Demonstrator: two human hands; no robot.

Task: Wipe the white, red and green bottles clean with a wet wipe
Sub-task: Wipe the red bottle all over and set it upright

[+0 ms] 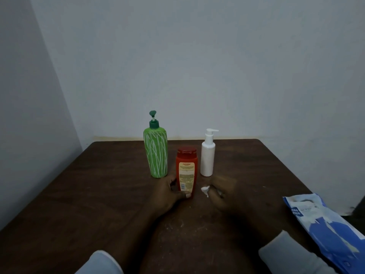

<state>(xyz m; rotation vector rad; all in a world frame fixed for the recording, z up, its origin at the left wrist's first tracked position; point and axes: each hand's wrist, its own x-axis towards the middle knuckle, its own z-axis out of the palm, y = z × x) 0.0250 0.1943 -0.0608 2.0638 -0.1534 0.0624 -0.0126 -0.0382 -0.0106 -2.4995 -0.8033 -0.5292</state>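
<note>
The red plastic bottle (186,171), a flattish flask with a domed red cap and a pale printed label, stands upright near the middle of the dark brown wooden table (98,194), between and a little in front of the tall green pump bottle streaked with white lines (156,153) and the slim white cylindrical pump bottle (207,158). Our left hand (167,194) has its grip closed around the red bottle's base, thumb across the front. Our right hand (223,192) is pinched shut on a small crumpled white wet wipe (205,190), held just beside the bottle's lower right edge. We judge the main risk to be tipping: the three bottles stand close, and a firm sideways rub could knock the narrow white one or the top-heavy green pump over. Smooth plastic turns slippery once damp, so the low hold might slide. The wipe is bunched small and may miss the cap. The soft blue and white wipes pack (324,226) lies at the table's right edge, well apart.
</note>
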